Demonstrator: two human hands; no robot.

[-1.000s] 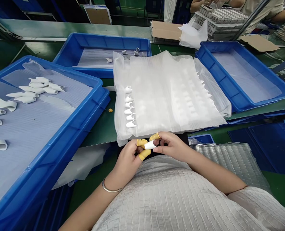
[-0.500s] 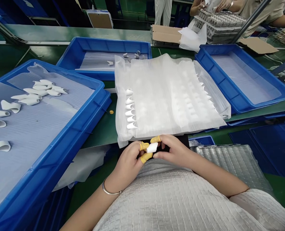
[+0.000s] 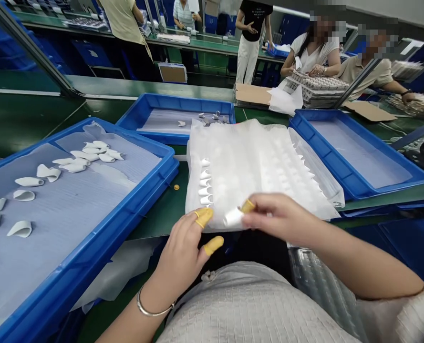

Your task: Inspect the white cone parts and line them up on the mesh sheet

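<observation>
Between the thumb and fingers of my right hand [image 3: 276, 216] is a white curved tube-like piece [image 3: 233, 217] with a slanted end, held just above the front edge of a white sheet-covered stack [image 3: 240, 171]. My left hand [image 3: 188, 243], in yellow finger cots, is open with thumb and fingers apart; its fingertips are at the stack's front left corner. A column of similar white pieces [image 3: 205, 183] shows along the stack's left side. More pieces peek out along its right side. Whether the left fingertips touch the sheet I cannot tell.
At left a blue tray [image 3: 140, 238] carries several loose white pieces [image 3: 72, 164]. Another blue tray [image 3: 176, 138] with a few pieces stands behind, and a lined blue tray [image 3: 362, 138] stands right. Clear plastic trays [image 3: 322, 281] lie low at right. Other people work across the bench.
The left hand has let go of the white piece and opened. My right hand now holds the piece, raised forward to the stack's front edge. The view has tilted up.
</observation>
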